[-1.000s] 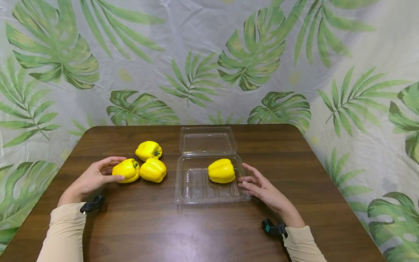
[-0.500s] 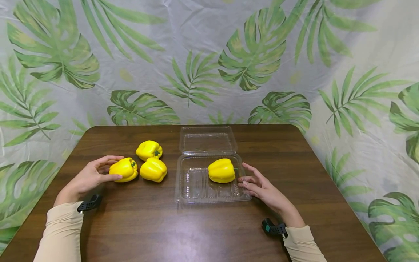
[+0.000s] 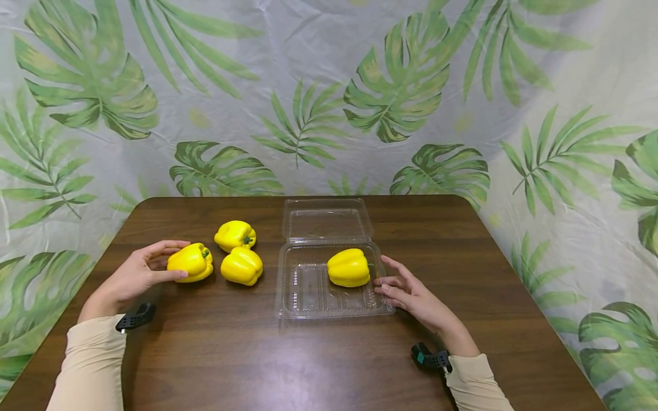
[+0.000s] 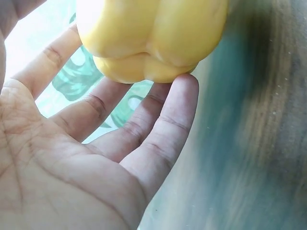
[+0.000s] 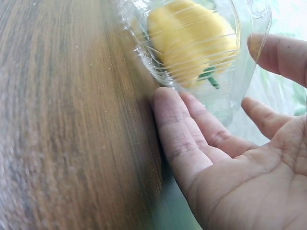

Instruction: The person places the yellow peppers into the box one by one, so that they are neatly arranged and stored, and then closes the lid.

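Observation:
My left hand [image 3: 135,275] grips a yellow bell pepper [image 3: 191,261] at the left of the table, thumb on its near side and fingers behind. The left wrist view has the same pepper's lobed bottom end [image 4: 148,38] against the fingertips. To its right, two more yellow bell peppers lie together, one behind [image 3: 234,235] and one nearer [image 3: 241,266]. A clear plastic clamshell container [image 3: 308,302] lies open in the middle, with a yellow bell pepper [image 3: 347,268] on its side in the right half. My right hand [image 3: 411,297] touches the container's right edge with relaxed, extended fingers [image 5: 171,120].
The container's clear lid [image 3: 326,222] is folded back flat behind its base. Everything rests on a dark brown wooden table [image 3: 329,365]. A leaf-patterned cloth [image 3: 308,103] hangs behind the table's far edge. Each wrist wears a black strap.
My left hand has moved left with its bell pepper and slightly up in the view, parting it from the two beside it. The right hand and the container have stayed put.

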Available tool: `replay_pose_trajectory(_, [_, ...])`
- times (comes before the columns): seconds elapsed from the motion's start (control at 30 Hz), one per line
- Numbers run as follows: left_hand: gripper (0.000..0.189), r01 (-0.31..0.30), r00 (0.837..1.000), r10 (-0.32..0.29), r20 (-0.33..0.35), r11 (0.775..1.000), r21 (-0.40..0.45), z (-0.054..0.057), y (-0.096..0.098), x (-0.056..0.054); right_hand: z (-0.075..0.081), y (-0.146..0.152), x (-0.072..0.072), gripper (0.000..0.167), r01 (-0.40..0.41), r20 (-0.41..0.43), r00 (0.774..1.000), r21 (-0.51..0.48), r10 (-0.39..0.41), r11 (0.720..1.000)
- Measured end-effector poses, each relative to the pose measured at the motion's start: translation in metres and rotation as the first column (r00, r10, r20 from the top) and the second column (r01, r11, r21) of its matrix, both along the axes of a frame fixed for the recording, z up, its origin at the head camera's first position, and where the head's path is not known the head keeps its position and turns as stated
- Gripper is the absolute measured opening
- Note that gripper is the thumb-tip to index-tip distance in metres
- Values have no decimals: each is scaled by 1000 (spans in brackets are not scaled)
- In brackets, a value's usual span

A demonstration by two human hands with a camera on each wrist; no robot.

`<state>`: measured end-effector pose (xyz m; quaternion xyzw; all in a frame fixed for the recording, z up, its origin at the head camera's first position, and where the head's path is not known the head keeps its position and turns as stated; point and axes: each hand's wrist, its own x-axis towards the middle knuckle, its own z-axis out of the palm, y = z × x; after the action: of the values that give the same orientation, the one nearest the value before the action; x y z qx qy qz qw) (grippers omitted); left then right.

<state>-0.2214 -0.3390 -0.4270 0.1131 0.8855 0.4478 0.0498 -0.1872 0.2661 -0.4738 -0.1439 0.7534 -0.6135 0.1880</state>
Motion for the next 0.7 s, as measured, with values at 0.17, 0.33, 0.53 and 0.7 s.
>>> replay_pose_trajectory(0.17, [65, 2, 1000, -2, -24, 1000, -23, 8, 4, 0, 2, 0, 1, 73, -2, 0, 1000, 4, 2, 1000])
replay_pose_trajectory(0.33, [64, 16, 999, -18, -43, 999, -41, 16, 9, -1, 3, 0, 1, 72, 2, 2, 1000, 10, -2, 1000])
replay_pose_trajectory(0.53, [63, 37, 998, -38, -55, 999, -23, 21, 17, -1, 2, -1, 1, 73, -6, 3, 1000, 7, 6, 1000])
replay_pose_trajectory(0.7, [63, 58, 996, -59, -69, 998, -24, 26, 26, -3, 2, 0, 2, 73, 3, -2, 1000, 14, -3, 1000])
